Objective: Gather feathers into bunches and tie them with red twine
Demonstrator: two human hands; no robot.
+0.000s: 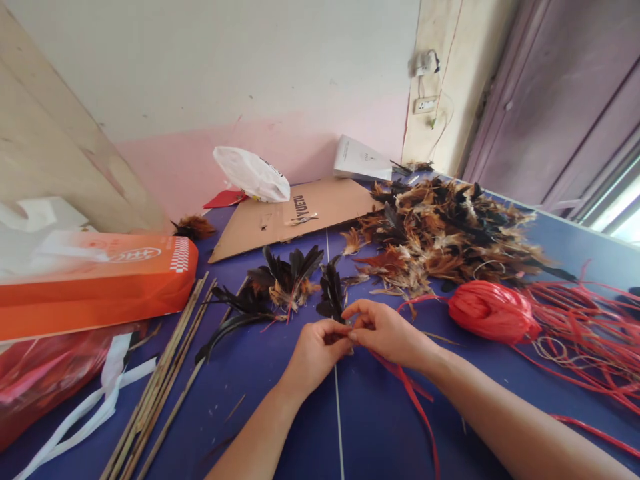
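A small bundle of dark feathers (331, 290) stands up from between my hands, over the white line of the blue table. My left hand (319, 348) is closed, thumb and fingers pinched at the quill end. Against it, my right hand (387, 332) is closed too, its fingertips at the base of the same bundle. The quill ends are mostly hidden by my fingers. From beneath my right hand a red plastic strip (417, 403) trails toward the table's near edge. Just left lie tied feather bunches (287, 277), with pink-red string at their base.
A large pile of brown and black feathers (450, 230) spreads at the back right. In front lies a red string ball (493, 310) with loose strands. Thin sticks (160, 380) lie left, beside an orange bag (100, 283). Behind are cardboard (320, 207) and a white box (363, 159).
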